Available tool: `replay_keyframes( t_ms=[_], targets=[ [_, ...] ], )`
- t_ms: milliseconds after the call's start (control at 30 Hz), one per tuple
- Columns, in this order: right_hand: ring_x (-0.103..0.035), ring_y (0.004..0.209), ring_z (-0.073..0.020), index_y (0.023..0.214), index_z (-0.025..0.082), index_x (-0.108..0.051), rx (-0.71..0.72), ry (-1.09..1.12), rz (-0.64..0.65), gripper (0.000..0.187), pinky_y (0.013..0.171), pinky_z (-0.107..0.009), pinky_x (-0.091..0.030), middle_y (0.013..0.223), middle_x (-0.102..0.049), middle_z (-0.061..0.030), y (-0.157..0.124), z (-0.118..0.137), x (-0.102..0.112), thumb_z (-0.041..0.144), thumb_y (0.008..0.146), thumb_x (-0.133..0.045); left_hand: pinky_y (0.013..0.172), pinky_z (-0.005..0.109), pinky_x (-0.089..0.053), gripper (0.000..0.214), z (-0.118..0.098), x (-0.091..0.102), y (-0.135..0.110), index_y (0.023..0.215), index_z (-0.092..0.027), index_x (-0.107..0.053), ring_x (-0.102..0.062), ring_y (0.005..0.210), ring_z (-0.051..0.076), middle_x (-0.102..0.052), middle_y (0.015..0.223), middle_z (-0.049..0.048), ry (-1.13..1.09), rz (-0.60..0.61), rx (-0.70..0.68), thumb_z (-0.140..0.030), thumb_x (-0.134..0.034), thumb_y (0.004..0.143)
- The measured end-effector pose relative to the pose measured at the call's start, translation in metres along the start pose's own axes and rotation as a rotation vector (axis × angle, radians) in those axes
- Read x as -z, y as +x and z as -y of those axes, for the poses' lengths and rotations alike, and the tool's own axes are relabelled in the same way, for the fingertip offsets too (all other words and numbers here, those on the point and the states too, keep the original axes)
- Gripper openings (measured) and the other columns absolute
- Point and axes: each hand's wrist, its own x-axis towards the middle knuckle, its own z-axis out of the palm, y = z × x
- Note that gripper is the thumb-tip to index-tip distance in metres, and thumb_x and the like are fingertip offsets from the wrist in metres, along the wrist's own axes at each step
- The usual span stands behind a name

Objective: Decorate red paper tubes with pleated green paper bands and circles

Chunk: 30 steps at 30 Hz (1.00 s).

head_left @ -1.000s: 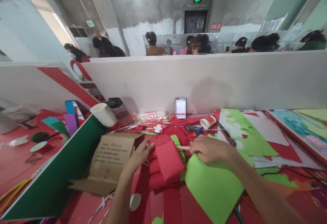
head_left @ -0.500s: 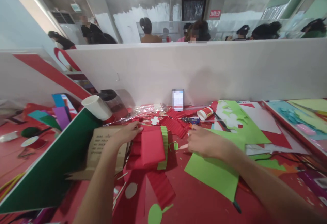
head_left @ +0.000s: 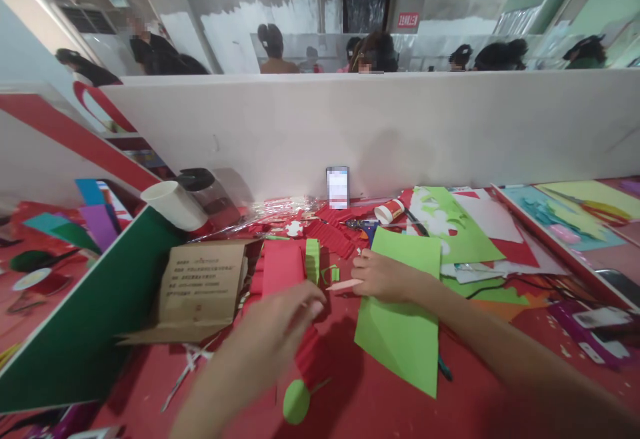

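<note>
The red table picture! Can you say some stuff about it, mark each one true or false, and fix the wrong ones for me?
1. The right hand holds a pointed stick. True.
2. The big sheet under that hand is blue. False: it is a green sheet.
3. The phone stands upright in front of the white partition. True.
4. The white cup stands straight up. False: the white cup is tilted.
5. A round green piece lies on the red table. True.

Lit phone [head_left: 338, 189] before white partition [head_left: 280, 125]
</note>
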Motion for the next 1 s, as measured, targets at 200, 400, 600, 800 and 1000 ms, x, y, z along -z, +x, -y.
replay_keyframes(
  t_ms=[200, 400, 600, 800, 1000],
  targets=[
    [-0.051, 0.083, -0.0233, 0.141, 0.020, -0.047, -0.042, -0.028, -0.047, 0.046, 0.077, -0.035, -0.034, 0.081, -0.065, -0.0075, -0.002, 0.018, -0.017, 0.015, 0.095, -0.044, 0.061, 0.026, -0.035, 0.012, 0.007, -0.093, 0.008, 0.091, -0.022, -0.053, -0.066, 0.081, 0.023, -0.069, 0.089, 0.0073, 0.177, 0.155, 0.026, -0.023, -0.041, 0.093],
    [-0.052, 0.089, -0.0254, 0.140, 0.012, -0.045, -0.187, 0.044, -0.016, 0.052, 0.082, -0.039, -0.037, 0.096, -0.067, -0.0119, -0.004, 0.027, -0.020, 0.011, 0.089, -0.049, 0.057, 0.025, -0.031, 0.022, 0.020, -0.120, 0.021, 0.095, -0.021, -0.051, -0.067, 0.081, 0.022, -0.070, 0.089, 0.0077, 0.203, 0.138, 0.049, -0.004, -0.042, 0.084],
    [-0.056, 0.094, -0.0230, 0.112, 0.019, -0.064, -0.502, 0.389, -0.347, 0.026, 0.085, -0.037, -0.042, 0.100, -0.067, -0.0096, -0.014, 0.027, -0.010, 0.015, 0.089, -0.051, 0.069, 0.025, -0.043, 0.019, 0.031, -0.129, 0.008, 0.090, -0.025, -0.055, -0.067, 0.087, 0.020, -0.070, 0.090, 0.0037, -0.005, -0.023, 0.001, -0.011, -0.042, 0.087],
    [-0.058, 0.064, -0.0166, 0.120, 0.019, -0.057, -0.937, 1.068, -1.147, 0.037, 0.059, -0.028, -0.046, 0.073, -0.070, -0.0038, -0.025, 0.047, -0.011, 0.045, 0.096, -0.047, 0.078, 0.028, -0.049, 0.014, 0.040, -0.143, 0.004, 0.096, -0.023, -0.057, -0.066, 0.088, 0.019, -0.069, 0.094, 0.0052, -0.197, -0.185, 0.033, -0.023, -0.044, 0.091],
    [-0.036, 0.041, -0.0093, 0.072, 0.017, -0.058, -1.161, 1.459, -1.078, 0.044, 0.039, -0.022, -0.026, 0.047, -0.049, 0.0034, -0.010, 0.074, -0.055, 0.059, 0.087, -0.054, 0.079, 0.033, -0.047, 0.016, 0.035, -0.138, 0.016, 0.096, -0.021, -0.059, -0.065, 0.092, 0.023, -0.068, 0.098, 0.0083, -0.013, -0.180, 0.068, -0.025, -0.043, 0.094]
  ],
)
